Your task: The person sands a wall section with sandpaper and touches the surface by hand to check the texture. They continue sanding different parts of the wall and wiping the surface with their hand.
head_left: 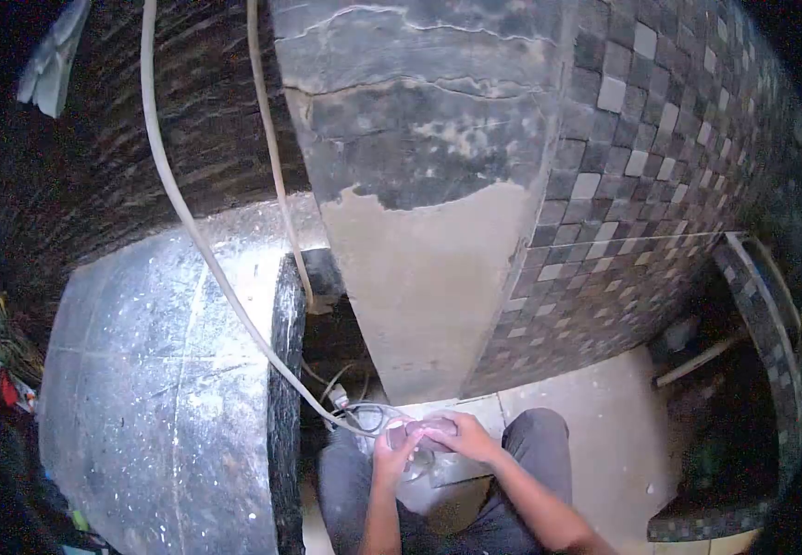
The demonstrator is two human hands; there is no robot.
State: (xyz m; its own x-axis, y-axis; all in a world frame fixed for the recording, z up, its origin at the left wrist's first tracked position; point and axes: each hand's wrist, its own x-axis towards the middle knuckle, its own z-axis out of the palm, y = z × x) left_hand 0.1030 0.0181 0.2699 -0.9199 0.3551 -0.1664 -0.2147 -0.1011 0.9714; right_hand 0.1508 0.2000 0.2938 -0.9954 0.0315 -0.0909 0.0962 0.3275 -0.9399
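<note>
My left hand (pixel 394 450) and my right hand (pixel 471 438) meet low in the middle of the view, above the gap between my knees. Between them is a small dull brownish-pink object (pixel 424 429), partly covered by my fingers; its kind is too small to make out. Both hands appear closed around it, one at each end. A pale hose (pixel 216 264) hangs from above and curves down to beside my left hand. Close to that hand are loops of thinner grey cable (pixel 370 413) and a small whitish piece (pixel 337 396).
Left of me stands a dark speckled slab (pixel 142 370) with a thick edge. Ahead rises a partly plastered wall (pixel 428 268), joined by a mosaic-tiled wall (pixel 623 194) on the right. Pale tiled floor (pixel 614 416) lies to my right, near a dark recess (pixel 706 388) holding a stick-like piece.
</note>
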